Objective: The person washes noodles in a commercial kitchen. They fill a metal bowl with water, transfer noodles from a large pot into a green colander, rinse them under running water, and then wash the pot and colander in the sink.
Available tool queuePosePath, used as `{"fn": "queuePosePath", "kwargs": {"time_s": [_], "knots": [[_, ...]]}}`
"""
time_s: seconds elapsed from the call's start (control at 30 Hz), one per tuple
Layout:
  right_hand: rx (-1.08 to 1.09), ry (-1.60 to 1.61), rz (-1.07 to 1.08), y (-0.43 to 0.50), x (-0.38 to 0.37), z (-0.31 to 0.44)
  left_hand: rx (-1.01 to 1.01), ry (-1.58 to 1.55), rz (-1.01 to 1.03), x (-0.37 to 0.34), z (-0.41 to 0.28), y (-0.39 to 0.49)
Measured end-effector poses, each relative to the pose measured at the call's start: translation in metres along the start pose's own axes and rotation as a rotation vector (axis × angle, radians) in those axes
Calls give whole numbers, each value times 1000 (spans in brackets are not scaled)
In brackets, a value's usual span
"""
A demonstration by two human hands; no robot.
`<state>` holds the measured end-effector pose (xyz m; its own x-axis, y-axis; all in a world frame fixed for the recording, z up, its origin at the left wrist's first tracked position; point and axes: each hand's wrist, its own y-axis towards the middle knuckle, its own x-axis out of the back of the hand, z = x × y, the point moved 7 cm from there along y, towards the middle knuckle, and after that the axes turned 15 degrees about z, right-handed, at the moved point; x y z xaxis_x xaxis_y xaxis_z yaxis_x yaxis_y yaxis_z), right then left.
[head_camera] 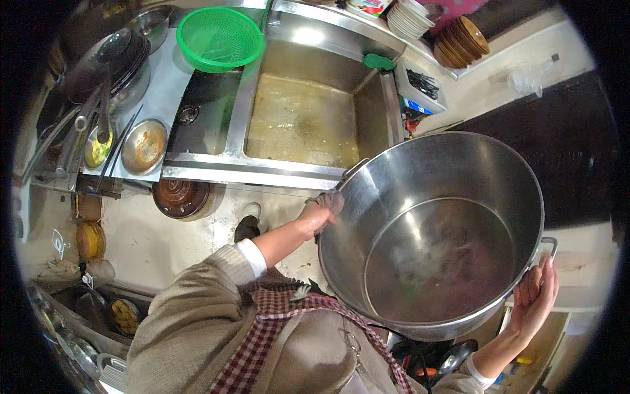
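A large stainless steel stockpot (443, 246) is tilted in front of my body, with its wide mouth facing up at me. Its inside is bare metal with a dull, cloudy bottom. My left hand (317, 214) grips the pot's left side near the rim, with a crumpled greyish cloth or scrubber (332, 201) bunched at the fingers. At the right side, my right hand (536, 290) holds the pot by its loop handle (551, 245). Part of another handle (355, 167) shows on the upper left side of the pot.
Beyond the pot is a steel sink (305, 118) with shallow cloudy water. A green plastic colander (220, 39) sits at its left. Pans and a stained metal bowl (143, 147) crowd the left counter. A brown lidded pot (181, 197) stands on the floor; stacked brown bowls (461, 43) are at the back right.
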<state>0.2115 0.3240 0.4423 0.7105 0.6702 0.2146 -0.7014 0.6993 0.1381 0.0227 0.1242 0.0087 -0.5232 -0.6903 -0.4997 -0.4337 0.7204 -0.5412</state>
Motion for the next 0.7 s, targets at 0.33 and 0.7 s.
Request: {"fn": "queuePosePath", "kwargs": {"time_s": [0.33, 0.7], "knots": [[-11, 266, 51, -33, 63, -14, -14, 54, 163, -41, 26, -37], [-596, 277, 60, -10, -39, -255, -393, 1041, -429, 100, -31, -43]]}}
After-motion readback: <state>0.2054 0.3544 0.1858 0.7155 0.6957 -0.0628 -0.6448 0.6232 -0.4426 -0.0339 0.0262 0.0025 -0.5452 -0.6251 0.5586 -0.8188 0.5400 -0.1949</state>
